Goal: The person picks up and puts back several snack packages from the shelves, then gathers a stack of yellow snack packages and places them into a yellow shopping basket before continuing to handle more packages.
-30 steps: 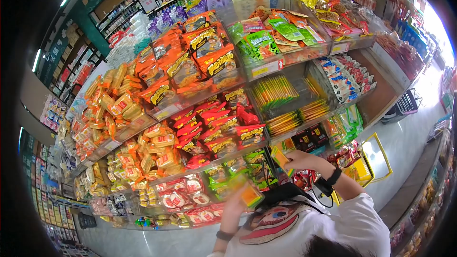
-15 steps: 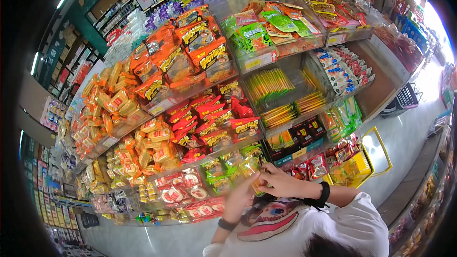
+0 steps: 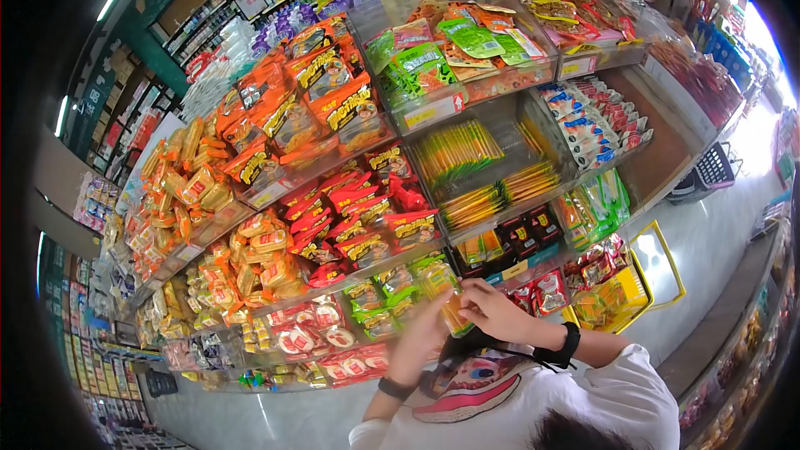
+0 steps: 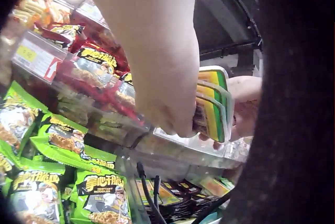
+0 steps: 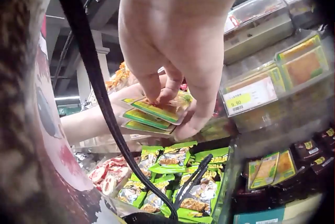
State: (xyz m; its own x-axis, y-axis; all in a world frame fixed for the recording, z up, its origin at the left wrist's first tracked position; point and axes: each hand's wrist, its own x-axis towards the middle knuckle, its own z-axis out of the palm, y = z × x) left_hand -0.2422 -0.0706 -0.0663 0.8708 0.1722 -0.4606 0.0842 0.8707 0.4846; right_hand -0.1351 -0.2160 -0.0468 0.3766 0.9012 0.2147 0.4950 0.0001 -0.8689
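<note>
Several flat yellow-and-green snack packets (image 3: 456, 322) are bunched between my two hands, in front of my chest. My left hand (image 3: 421, 333), blurred in the head view, grips the packets from the left. From the right, my right hand (image 3: 496, 314) pinches them between its thumb and curled fingers. Seen from the left wrist, the packets (image 4: 212, 111) overlap like a small fan, with the right hand (image 4: 245, 103) behind them. The right wrist view shows the packets (image 5: 152, 115) under my right fingers; the left fingers are mostly hidden there.
A tiered snack display holds upright yellow-green packets (image 3: 458, 150), red noodle bags (image 3: 358, 208) and green noodle bags (image 5: 196, 190). Black packs (image 3: 531, 233) lie below. A yellow basket (image 3: 642, 296) stands at lower right. A black cord (image 5: 112, 114) hangs by my right hand.
My right hand has come left and down from the shelf with its packet to meet my left hand. The packets, held apart earlier, are now together between both hands.
</note>
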